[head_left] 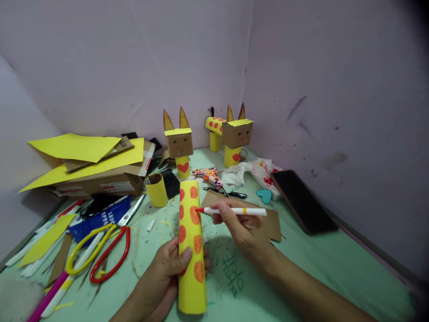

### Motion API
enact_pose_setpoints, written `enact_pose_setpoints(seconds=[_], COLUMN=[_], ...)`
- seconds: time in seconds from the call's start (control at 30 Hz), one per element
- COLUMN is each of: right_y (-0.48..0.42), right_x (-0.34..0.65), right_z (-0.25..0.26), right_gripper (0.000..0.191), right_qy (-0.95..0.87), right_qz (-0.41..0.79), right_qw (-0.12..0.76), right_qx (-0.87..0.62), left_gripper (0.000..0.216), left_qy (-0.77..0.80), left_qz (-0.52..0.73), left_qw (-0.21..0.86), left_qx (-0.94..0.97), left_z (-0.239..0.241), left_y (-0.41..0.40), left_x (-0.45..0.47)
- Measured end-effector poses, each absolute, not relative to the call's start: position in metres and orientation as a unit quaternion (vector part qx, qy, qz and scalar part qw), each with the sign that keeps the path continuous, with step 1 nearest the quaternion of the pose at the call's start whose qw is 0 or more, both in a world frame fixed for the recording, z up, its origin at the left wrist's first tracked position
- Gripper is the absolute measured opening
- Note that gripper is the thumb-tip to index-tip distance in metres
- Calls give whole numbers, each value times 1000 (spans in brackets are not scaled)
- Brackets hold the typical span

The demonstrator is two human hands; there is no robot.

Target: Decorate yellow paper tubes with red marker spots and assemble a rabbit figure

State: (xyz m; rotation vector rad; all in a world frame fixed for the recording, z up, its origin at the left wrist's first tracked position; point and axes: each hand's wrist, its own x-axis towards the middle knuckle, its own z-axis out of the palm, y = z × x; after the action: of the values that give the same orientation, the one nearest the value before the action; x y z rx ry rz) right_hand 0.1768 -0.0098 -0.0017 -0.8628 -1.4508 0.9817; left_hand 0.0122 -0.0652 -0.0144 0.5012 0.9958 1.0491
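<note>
A long yellow paper tube [189, 281] with rows of orange-red spots stands tilted toward me in the middle. My left hand [167, 270] is wrapped round its lower part, thumb on the front and fingertips showing at the right side. In my right hand [239, 226] is a white felt-tip marker [256, 211] with a red tip, held like a pen. Its tip meets a spot on the upper right of the tube. Behind the tube stand a cardboard-headed animal figure [180, 143] with pointed ears and a second such figure [237, 134] with a spotted body.
Red-and-yellow-handled scissors [125, 241] lie at the left among markers and paper strips. Yellow sheets [77, 147] top a cardboard stack. A short yellow tube [157, 192], a cardboard piece [271, 223], a blue heart [264, 196], tissues [236, 173] and a phone [303, 201] rest on the green table.
</note>
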Motion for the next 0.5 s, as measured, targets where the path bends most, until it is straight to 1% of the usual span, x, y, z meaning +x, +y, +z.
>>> enact_pose_setpoints(seconds=[0.33,0.5], right_y=[-10,-10], right_x=[176,175], right_z=[2,1], right_gripper=[25,25], right_qy=[-591,-594], right_qz=[423,428], right_qw=[559,561], right_qx=[-400,-387], left_gripper=[36,37], left_qy=[447,449], left_qz=[470,471], left_qw=[723,723], left_qx=[238,232], left_z=[-14,-15], left_y=[-66,-66], left_x=[12,12])
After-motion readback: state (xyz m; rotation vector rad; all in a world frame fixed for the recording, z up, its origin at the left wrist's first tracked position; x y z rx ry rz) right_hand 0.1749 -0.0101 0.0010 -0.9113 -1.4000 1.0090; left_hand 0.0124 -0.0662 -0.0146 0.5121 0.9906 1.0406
